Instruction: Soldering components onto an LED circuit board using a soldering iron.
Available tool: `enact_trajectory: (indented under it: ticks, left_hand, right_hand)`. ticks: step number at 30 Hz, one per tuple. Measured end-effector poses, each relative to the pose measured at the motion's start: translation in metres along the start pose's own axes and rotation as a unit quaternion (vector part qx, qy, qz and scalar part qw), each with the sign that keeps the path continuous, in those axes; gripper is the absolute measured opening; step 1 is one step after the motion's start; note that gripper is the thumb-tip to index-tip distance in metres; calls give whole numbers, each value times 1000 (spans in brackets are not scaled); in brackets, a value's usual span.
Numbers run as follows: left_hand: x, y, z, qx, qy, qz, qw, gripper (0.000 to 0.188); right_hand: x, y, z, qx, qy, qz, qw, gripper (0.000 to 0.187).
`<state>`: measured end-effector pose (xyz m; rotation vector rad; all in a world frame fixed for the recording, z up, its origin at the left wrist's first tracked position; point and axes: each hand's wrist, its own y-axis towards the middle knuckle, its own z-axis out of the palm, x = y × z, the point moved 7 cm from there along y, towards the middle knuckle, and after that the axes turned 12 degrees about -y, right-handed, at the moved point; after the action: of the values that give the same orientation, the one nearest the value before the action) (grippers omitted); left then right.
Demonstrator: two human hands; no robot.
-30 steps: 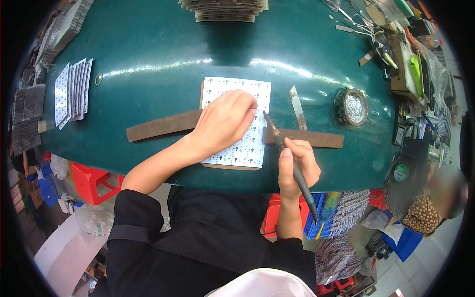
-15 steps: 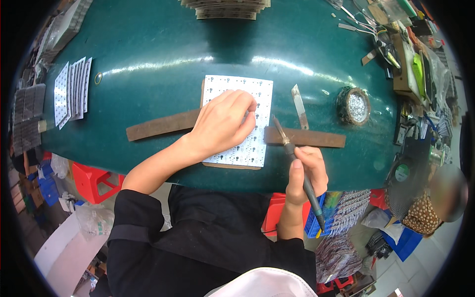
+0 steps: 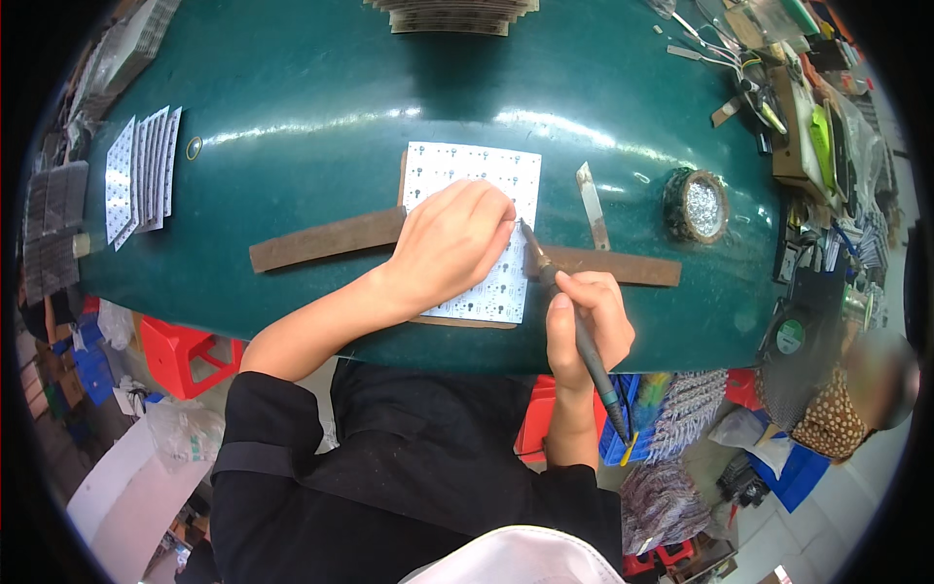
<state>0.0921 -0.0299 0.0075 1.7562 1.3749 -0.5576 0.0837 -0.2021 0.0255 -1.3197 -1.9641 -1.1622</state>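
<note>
A white printed circuit board [image 3: 496, 297] lies on a brown backing sheet [image 3: 462, 322] in front of me. My left hand [image 3: 443, 238] rests over the board's middle, its thumb and fingertips pinched together near the right edge; what they hold, if anything, is hidden. In my right hand [image 3: 593, 316] is a soldering iron [image 3: 590, 360], gripped like a pen. Its tip is at the board's right edge, close beside the left fingertips; I cannot tell whether it touches. Brown flat bars sit on both sides, the left bar [image 3: 326, 240] and the right bar [image 3: 618, 267].
Right of the board are a metal blade [image 3: 592, 206] and a round pot [image 3: 673, 209] with silvery contents. White boards [image 3: 121, 185] stand leaning at left near a small ring [image 3: 194, 148]. A stack [image 3: 452, 18] sits at the far edge. Tools and boxes crowd the right side.
My right hand has moved up and left, bringing the iron's tip to the board's edge by my left fingertips. My left hand has shifted slightly right.
</note>
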Motion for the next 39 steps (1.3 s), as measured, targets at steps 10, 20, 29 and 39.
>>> enact_trajectory:
  ticks: [10,20,29,39]
  left_hand:
    - [-2,-1,3,6,22,17,1000,15]
    - [-1,-3,3,18,21,8,1000,14]
    - [5,-3,2,30,-36,-25,999,16]
    - [1,-2,-7,35,-47,-16,998,13]
  right_hand:
    - [0,31,-4,80,-18,-27,996,12]
    - [-10,51,-1,135,-2,21,991,12]
    - [-16,48,-2,108,19,29,994,12]
    - [-51,27,-78,-98,-340,69,933,22]
